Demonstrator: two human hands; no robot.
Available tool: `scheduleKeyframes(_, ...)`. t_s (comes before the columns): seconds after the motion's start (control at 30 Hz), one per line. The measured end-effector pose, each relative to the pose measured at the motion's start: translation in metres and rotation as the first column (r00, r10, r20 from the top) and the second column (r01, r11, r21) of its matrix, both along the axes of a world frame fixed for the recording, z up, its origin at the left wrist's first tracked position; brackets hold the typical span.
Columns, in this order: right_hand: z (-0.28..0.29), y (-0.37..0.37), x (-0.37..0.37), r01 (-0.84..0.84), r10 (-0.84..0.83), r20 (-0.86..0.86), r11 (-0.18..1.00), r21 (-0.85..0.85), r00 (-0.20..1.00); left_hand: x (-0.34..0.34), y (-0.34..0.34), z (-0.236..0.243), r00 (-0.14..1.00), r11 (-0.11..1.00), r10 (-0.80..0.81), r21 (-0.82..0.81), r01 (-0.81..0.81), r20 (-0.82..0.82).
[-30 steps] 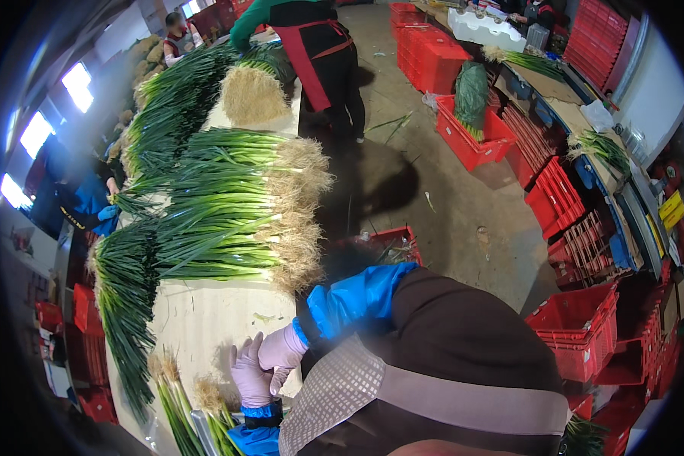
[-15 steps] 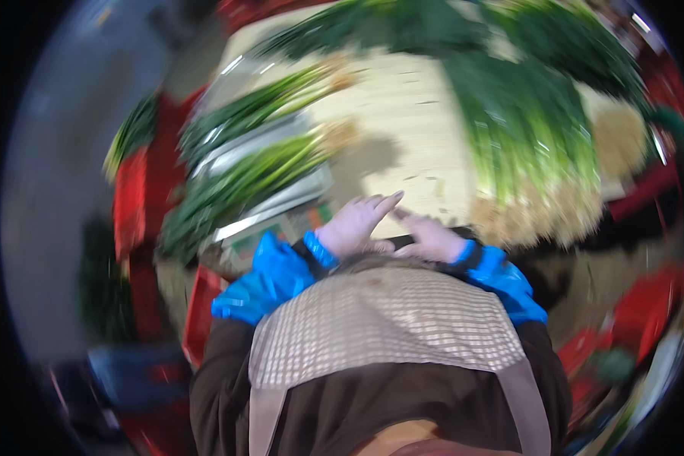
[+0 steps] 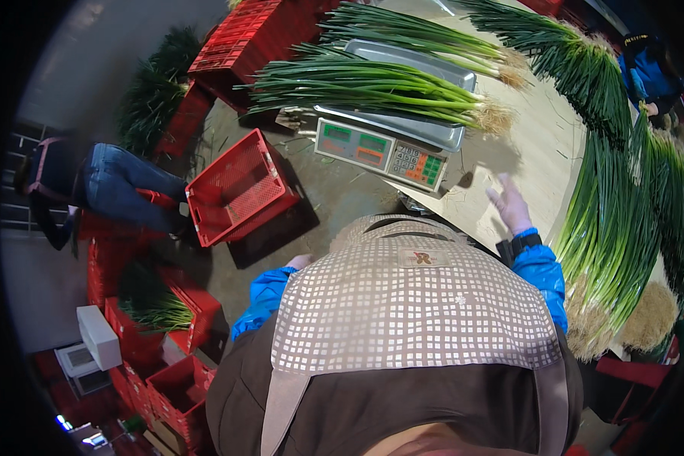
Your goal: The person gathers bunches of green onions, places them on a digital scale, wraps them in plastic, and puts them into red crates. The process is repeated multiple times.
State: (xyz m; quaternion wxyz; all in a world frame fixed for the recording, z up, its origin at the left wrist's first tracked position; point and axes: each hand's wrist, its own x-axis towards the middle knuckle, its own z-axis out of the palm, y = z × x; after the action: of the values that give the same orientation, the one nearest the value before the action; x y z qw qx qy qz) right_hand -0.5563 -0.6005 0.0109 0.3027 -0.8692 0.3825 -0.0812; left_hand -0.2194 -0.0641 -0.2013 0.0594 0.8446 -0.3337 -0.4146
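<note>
My right hand, in a pale pink glove and blue sleeve, is over the pale tabletop with its fingers apart and nothing in them. My left hand shows only partly behind my checked apron, so its fingers are hidden. Above my right hand sits a digital scale with a steel tray, on which a bunch of long green onions lies, roots to the right. Another bunch lies behind it. Right of my hand are dense piles of green onions, roots toward me.
An upright red crate stands on the floor left of the table. Stacked red crates are beyond it, others at lower left. A bending person in jeans is at the left, another in blue across the table.
The view has swung round toward the scale and floor. My hands, earlier close together before the apron, have parted: the right reaches out over the table, the left is drawn back behind the apron.
</note>
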Motion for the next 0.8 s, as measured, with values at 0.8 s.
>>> scheduleKeyframes(0.8, -0.015, 0.054, -0.040, -0.014, -0.268, 0.224, 0.612, 0.791, 0.937, -0.003, -0.101, 0.105, 0.974, 0.967, 0.181, 0.205, -0.151, -0.136)
